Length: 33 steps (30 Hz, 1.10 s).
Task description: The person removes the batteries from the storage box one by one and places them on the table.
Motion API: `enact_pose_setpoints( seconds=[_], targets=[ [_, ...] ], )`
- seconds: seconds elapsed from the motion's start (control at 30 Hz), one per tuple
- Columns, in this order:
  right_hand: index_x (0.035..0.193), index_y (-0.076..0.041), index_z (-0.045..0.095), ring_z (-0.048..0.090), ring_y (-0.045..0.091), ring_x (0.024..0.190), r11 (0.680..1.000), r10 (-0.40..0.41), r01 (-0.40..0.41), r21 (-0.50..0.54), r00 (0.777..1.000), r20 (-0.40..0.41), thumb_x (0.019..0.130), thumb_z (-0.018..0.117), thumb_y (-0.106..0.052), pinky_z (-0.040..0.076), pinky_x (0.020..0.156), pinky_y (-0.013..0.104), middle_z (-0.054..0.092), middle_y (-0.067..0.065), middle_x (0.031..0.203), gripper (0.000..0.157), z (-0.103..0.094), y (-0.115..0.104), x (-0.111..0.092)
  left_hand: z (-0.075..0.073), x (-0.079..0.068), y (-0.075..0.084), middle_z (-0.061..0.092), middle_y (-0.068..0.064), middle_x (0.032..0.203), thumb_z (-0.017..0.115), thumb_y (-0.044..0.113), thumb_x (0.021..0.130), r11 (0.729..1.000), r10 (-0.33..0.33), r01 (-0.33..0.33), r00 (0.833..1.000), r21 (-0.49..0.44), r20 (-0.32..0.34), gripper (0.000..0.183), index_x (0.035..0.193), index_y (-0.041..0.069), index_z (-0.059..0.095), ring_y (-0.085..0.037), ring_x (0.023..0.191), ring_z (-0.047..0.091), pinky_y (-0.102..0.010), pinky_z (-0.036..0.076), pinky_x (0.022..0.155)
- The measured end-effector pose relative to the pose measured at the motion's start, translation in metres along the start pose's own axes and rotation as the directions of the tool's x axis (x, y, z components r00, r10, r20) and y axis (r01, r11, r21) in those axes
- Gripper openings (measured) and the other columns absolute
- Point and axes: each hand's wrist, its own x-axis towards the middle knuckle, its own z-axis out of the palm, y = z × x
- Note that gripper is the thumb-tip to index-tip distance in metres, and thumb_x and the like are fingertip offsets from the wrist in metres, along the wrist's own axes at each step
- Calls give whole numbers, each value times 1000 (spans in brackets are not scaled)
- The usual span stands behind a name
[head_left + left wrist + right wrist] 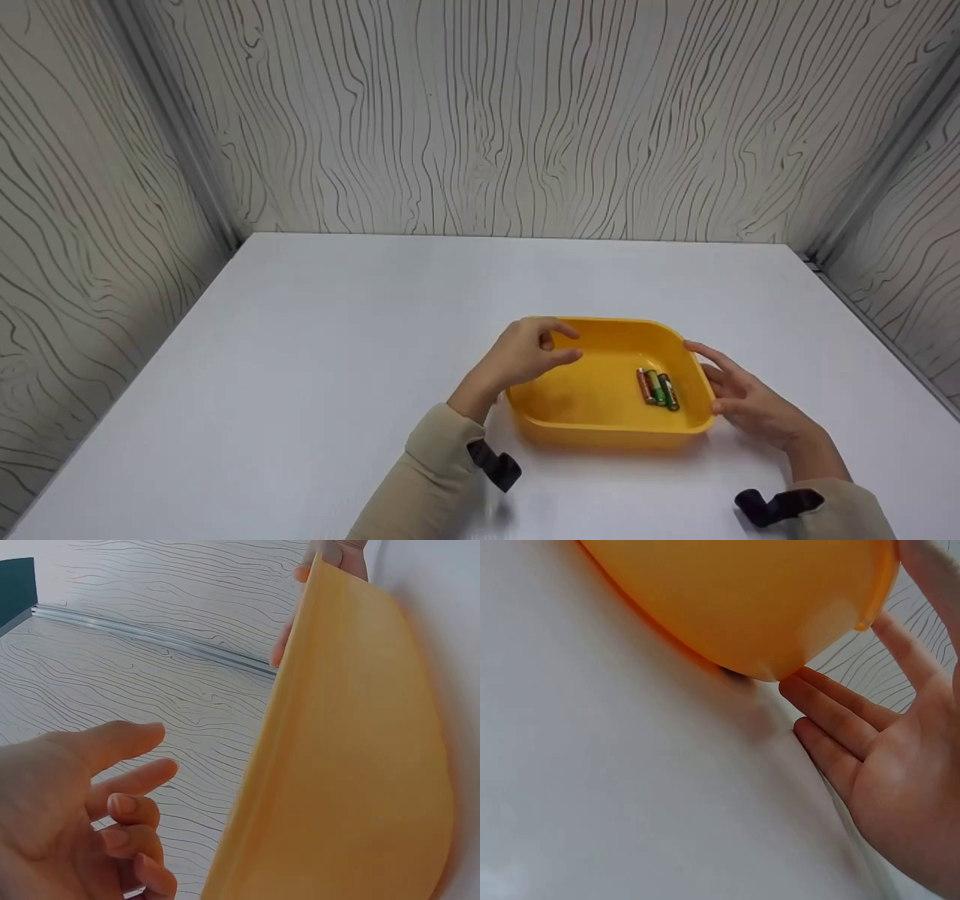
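Note:
A yellow plastic basin (585,405) rests on the white table. Three small batteries, one reddish (645,385), one light green (657,388) and one dark green (669,392), lie side by side inside it toward the right. Over the basin's left part hovers my left hand (529,351), thumb and forefinger apart, the other fingers loosely bent and nothing held. On the right, my right hand (757,405) touches the basin's side and rim with spread, mostly straight fingers. The right wrist view shows its fingers (832,709) against the basin's outer wall.
Wood-grain patterned panels (480,120) stand behind the white table (300,375) and along both sides. Grey metal posts (180,135) run up the corners. A black strap-on piece (495,465) sits at each wrist over the beige sleeves.

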Motion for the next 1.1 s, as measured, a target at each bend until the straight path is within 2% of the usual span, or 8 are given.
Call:
enact_pose_setpoints(
  seconds=[0.13, 0.3, 0.67, 0.83, 1.1],
  targets=[
    [154, -26, 11, 49, -3, 129, 1000, -4, 4, 13, 1000, 3, 96, 57, -12, 41, 103, 14, 44, -23, 144, 75, 1, -1, 0, 8, 6, 1, 39, 6, 66, 69, 26, 89, 1000, 8, -8, 1000, 1, 4, 29, 113, 11, 70, -6, 57, 35, -17, 29, 53],
    [154, -24, 10, 51, 2, 128, 999, -24, 23, 37, 999, 37, 96, 56, -8, 40, 105, 15, 44, -16, 146, 76, 1, -2, 1, 17, 11, 3, 42, 6, 69, 69, 28, 89, 999, -20, 20, 1000, 26, 17, 32, 115, 10, 70, -7, 60, 38, -16, 30, 54],
    [154, -27, 10, 50, -1, 128, 1000, 16, -17, 11, 1000, 11, 96, 57, -12, 41, 104, 13, 44, -20, 144, 76, 1, -3, 1, 33, 24, 13, 48, 5, 77, 68, 30, 89, 997, -70, 71, 997, -12, 44, 31, 115, 13, 70, -7, 65, 42, -17, 33, 56],
    [154, -27, 9, 50, -2, 129, 999, 31, -31, 17, 999, 6, 97, 56, -13, 41, 104, 14, 44, -20, 144, 75, 1, -2, 0, 41, 30, 17, 51, 4, 77, 68, 29, 89, 998, -66, 66, 996, -9, 53, 30, 115, 12, 70, -7, 62, 41, -17, 33, 55],
    [153, -29, 9, 49, -3, 129, 999, 39, -39, 16, 999, 6, 97, 56, -12, 41, 104, 14, 43, -22, 144, 75, 2, -2, -2, 54, 40, 22, 68, -2, 100, 69, 28, 89, 996, -84, 83, 995, 22, 51, 27, 111, 14, 71, -5, 66, 44, -16, 35, 57]
  ],
)
